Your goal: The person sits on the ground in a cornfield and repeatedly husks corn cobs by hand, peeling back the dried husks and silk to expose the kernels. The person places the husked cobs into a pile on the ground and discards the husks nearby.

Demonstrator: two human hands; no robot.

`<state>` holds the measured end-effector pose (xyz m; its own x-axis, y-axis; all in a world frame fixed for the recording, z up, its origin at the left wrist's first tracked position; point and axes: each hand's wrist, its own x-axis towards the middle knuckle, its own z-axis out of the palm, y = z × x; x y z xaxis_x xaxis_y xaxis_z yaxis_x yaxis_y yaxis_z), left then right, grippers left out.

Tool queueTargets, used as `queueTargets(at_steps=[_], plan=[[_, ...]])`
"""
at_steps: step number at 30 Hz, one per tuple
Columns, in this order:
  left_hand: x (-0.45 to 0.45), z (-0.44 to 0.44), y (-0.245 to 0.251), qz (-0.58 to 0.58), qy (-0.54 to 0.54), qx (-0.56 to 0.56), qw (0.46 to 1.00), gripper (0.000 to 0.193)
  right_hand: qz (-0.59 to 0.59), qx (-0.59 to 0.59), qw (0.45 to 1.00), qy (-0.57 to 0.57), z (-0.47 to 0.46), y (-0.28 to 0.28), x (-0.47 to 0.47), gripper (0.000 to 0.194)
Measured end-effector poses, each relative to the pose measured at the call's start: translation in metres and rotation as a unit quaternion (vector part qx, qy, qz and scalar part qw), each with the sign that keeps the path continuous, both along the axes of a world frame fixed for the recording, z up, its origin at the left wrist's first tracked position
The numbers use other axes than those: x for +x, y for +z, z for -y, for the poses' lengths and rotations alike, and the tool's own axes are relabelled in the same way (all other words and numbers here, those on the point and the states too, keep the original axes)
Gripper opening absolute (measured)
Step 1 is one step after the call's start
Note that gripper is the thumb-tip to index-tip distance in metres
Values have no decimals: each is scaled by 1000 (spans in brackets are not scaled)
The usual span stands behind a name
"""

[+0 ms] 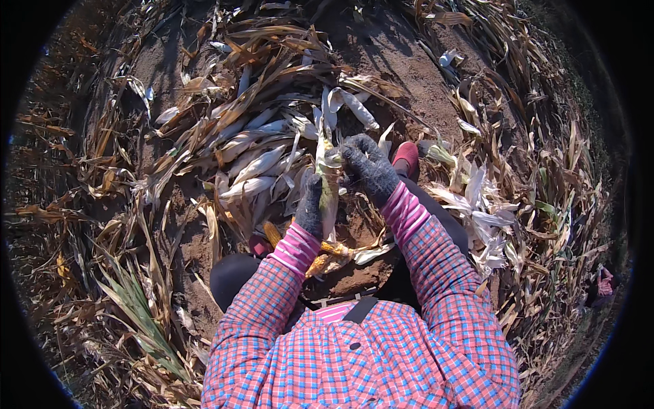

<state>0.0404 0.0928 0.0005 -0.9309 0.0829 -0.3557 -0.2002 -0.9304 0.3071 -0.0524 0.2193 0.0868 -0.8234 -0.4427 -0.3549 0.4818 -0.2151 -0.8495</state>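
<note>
An ear of corn [329,186], mostly wrapped in pale husk, stands lengthwise between my two gloved hands. My left hand [309,204], in a dark grey knit glove, grips the ear along its left side. At its upper part, where a little yellow kernel shows, the husk is parted. My right hand [369,166], in a matching glove, has its fingers curled at the husk on the right side of that part; its fingertips are partly hidden. Below my hands lie several husked yellow cobs [334,249] on the soil, some partly covered by my left sleeve.
A heap of unhusked ears [258,166] lies left of my hands, under dry stalks [265,110]. Stripped husks [483,214] are piled to the right. My right foot in a red shoe [406,156] rests beside my right hand. Green leaves [145,317] lie at lower left.
</note>
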Motion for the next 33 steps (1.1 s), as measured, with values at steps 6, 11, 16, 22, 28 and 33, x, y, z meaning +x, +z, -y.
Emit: queueTargets(at_steps=[6,11,16,22,28,33], plan=[[-6,14,-63,-3,19,-138,990,33,-63,24,995,69,8,-17,8,13],[-6,22,15,-125,7,-451,883,21,-44,50,996,55,9,-16,17,15],[-6,25,28,65,1,-119,991,27,-23,-31,984,173,7,-19,25,12],[-9,53,41,201,85,-179,959,38,-173,74,944,271,13,-12,63,18],[-30,109,54,249,157,-291,910,56,-286,130,909,272,18,25,95,21],[-48,141,35,308,135,-423,841,63,-347,157,892,243,18,39,101,21]])
